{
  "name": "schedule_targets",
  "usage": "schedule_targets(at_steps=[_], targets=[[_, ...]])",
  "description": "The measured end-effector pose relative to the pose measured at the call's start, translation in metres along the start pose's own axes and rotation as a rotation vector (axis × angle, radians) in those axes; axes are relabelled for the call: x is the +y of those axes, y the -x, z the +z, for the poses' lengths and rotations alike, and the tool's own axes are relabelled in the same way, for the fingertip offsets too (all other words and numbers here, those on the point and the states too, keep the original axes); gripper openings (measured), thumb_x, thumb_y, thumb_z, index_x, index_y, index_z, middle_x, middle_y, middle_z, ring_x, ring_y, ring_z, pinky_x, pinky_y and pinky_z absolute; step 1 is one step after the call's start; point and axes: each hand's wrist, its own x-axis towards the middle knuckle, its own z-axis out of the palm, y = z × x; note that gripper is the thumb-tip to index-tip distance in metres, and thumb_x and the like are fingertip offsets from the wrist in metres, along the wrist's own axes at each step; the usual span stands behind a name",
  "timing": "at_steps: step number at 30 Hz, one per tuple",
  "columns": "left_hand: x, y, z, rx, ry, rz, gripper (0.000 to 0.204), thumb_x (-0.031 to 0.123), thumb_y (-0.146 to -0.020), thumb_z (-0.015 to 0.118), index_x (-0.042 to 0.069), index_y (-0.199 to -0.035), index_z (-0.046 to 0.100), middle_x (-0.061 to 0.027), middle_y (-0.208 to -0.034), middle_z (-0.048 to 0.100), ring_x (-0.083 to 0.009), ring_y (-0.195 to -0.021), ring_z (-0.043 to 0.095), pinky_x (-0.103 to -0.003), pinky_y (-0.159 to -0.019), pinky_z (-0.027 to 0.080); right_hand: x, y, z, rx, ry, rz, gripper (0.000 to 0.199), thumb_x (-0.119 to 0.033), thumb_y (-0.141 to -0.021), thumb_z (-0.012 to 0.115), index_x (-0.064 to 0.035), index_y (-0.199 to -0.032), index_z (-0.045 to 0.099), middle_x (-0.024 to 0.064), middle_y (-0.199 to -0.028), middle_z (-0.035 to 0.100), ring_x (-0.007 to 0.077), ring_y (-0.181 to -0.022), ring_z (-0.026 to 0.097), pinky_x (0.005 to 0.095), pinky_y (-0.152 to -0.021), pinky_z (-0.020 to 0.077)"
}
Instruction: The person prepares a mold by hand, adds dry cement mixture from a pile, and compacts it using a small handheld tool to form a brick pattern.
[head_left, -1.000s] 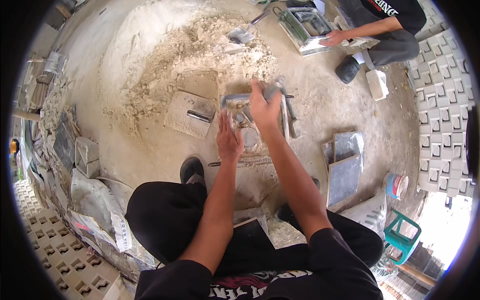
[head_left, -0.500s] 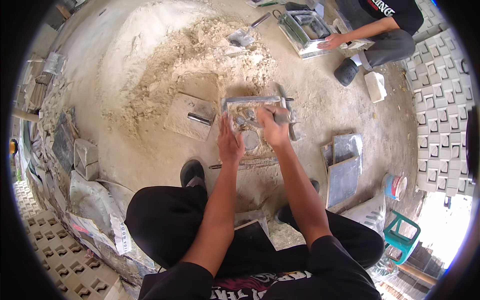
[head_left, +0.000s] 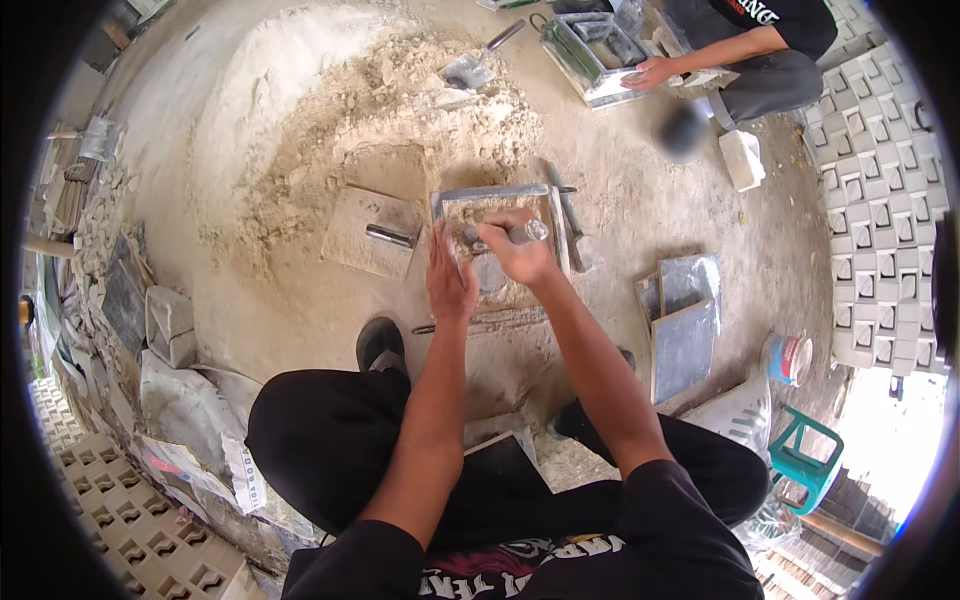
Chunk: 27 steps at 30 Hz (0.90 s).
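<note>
Sand heap [head_left: 330, 110] spreading across ground, trowel [head_left: 470, 65] lying on its far edge. Flat board [head_left: 368, 232] with dark cylinder on it sitting near heap. Grey slabs [head_left: 685, 320] leaning together at right. Small paint bucket [head_left: 790, 358] and green plastic stool [head_left: 800, 455] standing beyond. Another person's hand [head_left: 650, 72] resting on second metal mould [head_left: 590, 45].

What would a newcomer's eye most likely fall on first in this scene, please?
Probably the two bare hands at the centre: the right hand grips a short metal tool over a rectangular metal mould frame on the sandy ground, while the left hand rests at its near left edge. Behind lies a big pale sand heap, and at top right another person's hand touches a second mould.
</note>
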Motion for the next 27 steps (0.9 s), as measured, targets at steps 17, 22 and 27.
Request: schedule_targets(at_steps=[17, 22, 27], targets=[[-0.001, 0.003, -0.001, -0.048, -0.046, -0.035, 0.054, 0.023, -0.092, 0.036, -0.002, -0.140, 0.033, -0.0239, -0.144, 0.035, -0.0410, -0.135, 0.031, -0.045, -0.111, 0.027, -0.003, 0.025, -0.013, 0.332, -0.041, -0.027, 0.032, -0.005, -0.089, 0.053, -0.0035, -0.059, 0.043, -0.0051, -0.056, 0.036, 0.0028, -0.055, 0.031, 0.0255, -0.046, 0.0248], [0.000, -0.001, 0.002, -0.045, -0.042, -0.036, 0.054, 0.018, -0.090, 0.037, -0.002, -0.139, 0.033, -0.0246, -0.143, 0.036, -0.0412, -0.135, 0.030, -0.046, -0.111, 0.027, -0.005, 0.030, -0.021, 0.305, -0.065, 0.052, 0.034, -0.007, -0.092, 0.053, -0.0059, -0.059, 0.042, -0.0072, -0.056, 0.038, 0.0012, -0.053, 0.032, 0.0243, -0.045, 0.0238], [0.001, 0.001, 0.001, -0.033, -0.039, -0.010, 0.054, 0.018, -0.089, 0.038, -0.002, -0.139, 0.034, -0.0244, -0.143, 0.036, -0.0410, -0.135, 0.031, -0.046, -0.109, 0.030, -0.003, 0.032, -0.047, 0.222, -0.208, 0.025, 0.034, -0.008, -0.091, 0.057, -0.0072, -0.060, 0.044, -0.0087, -0.058, 0.038, 0.0008, -0.054, 0.032, 0.0235, -0.046, 0.0241]])
